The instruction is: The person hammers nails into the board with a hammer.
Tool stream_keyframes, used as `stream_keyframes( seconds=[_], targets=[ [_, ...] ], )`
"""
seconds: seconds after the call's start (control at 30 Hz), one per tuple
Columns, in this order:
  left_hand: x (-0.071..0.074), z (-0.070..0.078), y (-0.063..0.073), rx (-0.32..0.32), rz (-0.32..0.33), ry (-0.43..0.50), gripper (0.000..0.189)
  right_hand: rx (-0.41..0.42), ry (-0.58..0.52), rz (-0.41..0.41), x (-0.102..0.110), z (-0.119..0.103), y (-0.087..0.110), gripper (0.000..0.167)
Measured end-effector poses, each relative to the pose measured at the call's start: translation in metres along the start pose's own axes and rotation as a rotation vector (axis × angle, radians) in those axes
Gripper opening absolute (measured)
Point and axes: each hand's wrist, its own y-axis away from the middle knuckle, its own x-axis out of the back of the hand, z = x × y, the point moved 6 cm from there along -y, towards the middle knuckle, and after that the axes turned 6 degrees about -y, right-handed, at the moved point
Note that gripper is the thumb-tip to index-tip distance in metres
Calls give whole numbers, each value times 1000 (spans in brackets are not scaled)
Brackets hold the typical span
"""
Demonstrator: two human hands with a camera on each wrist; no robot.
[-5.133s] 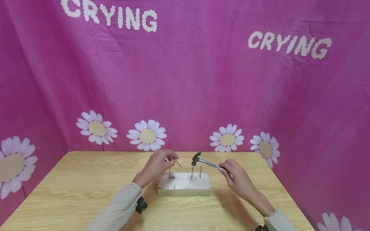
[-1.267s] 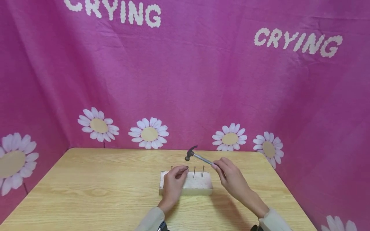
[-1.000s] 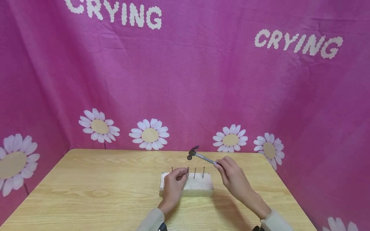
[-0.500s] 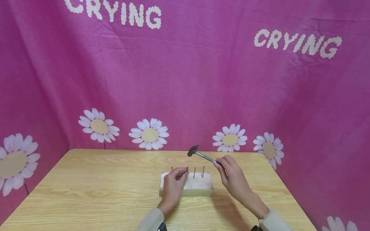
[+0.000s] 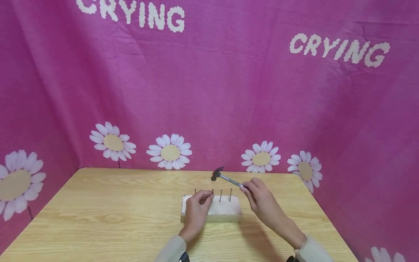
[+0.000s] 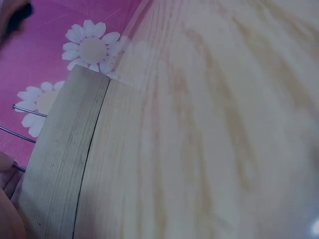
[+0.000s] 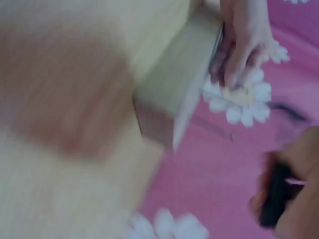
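My left hand (image 5: pixel 196 211) pinches a nail (image 5: pixel 212 191) that stands upright on top of a pale wooden block (image 5: pixel 226 210). My right hand (image 5: pixel 266 203) grips a claw hammer (image 5: pixel 230 180) by its handle, and the dark head hangs just above the pinched nail, apart from it. To the right, two more nails (image 5: pixel 220 195) stand upright in the block. Another nail (image 5: pixel 195 191) rises behind my left hand, its lower part hidden. The left wrist view shows the pinched nail (image 6: pixel 19 168) between fingertips. In the blurred right wrist view, fingers wrap the black grip (image 7: pixel 275 196).
The block lies on a wood-grain table (image 5: pixel 108 211). A pink cloth (image 5: pixel 209 91) printed with daisies and white letters hangs behind the table and along both sides.
From about five seconds ago, my left hand has moved right and stood its tilted nail upright on the block. During the last second the hammer head rises slightly, then drops back; the left hand stays.
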Motion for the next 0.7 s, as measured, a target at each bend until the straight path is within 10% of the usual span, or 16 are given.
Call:
stream_keyframes(
  seconds=[0.3, 0.5, 0.7],
  targets=[
    [0, -2, -2, 18, -13, 7, 10, -31, -2, 73, 5, 0, -2, 9],
    [0, 1, -2, 13, -26, 14, 9, 4, 78, -44, -6, -2, 1, 7],
    [0, 2, -2, 37, -28, 7, 10, 34, 28, 75, 2, -3, 1, 10]
  ],
)
